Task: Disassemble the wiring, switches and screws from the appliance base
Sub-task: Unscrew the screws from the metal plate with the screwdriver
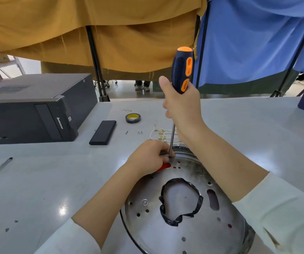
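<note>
Since the base is thin stamped metal, near the table's front edge, I judge it light, stiff, slick; hold the rim. My right hand is wrapped round the screwdriver, tip at a screw on the far rim. Left hand pinches beside the tip; what it holds, can't tell. Freed wires and screws lie just behind.

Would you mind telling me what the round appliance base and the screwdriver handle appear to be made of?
The appliance base looks like polished sheet metal: silvery, with soft reflections and punched holes. The screwdriver handle, gripped by the right hand, seems to be orange hard plastic with a dark, dotted, probably rubbery grip.
</note>
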Demonstrator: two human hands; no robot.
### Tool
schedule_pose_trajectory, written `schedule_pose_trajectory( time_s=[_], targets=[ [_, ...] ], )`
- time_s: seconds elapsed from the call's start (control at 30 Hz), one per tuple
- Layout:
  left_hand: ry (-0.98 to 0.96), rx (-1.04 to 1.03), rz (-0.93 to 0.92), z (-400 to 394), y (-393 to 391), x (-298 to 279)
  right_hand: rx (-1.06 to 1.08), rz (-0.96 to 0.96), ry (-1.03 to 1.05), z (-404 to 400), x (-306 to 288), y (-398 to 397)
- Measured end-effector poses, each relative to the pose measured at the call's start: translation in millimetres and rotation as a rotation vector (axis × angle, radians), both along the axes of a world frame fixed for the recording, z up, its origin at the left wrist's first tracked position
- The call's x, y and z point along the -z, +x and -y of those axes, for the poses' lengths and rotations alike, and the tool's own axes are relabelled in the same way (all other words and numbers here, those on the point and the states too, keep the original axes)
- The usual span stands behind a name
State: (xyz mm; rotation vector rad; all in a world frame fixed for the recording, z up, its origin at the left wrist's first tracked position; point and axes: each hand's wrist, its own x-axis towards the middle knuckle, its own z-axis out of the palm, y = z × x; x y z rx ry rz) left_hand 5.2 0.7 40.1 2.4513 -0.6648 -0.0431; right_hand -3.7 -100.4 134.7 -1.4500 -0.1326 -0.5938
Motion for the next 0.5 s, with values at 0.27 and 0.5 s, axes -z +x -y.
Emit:
schedule_pose_trajectory(
  time_s=[0.27,0.5],
  targets=[
    [-0.088,-0.018,-0.056,-4,1,2,-0.632,-0.079,-0.092,25,2,6],
    [-0.08,-0.009,0.001,-4,-1,2,-0.597,-0.136,-0.11,30,-3,10]
  ],
)
